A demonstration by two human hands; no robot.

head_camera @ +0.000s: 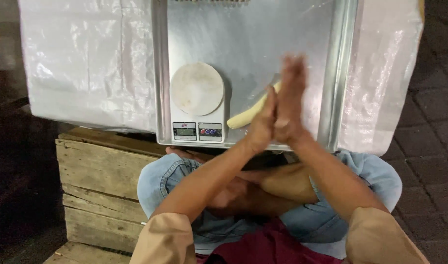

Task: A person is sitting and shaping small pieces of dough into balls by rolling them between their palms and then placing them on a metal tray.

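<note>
Dough strip (252,113), pale and smooth, pressed between your palms above the metal tray (256,39).

Your left hand (263,122) and right hand (291,100) lie flat against each other, grasping the soft, rope-shaped dough, whose free end slants down toward the tray's near edge. Left of the dough on the tray sits a white kitchen scale (197,102) with a round, flour-dusted platter. Crinkled white plastic sheeting (87,58) flanks the shiny, raised-rim tray.

big metal tray (339,73) sits on a plastic-covered surface (87,63), holding a kitchen scale (197,102) and what looks like a dough strip (248,115)
</note>
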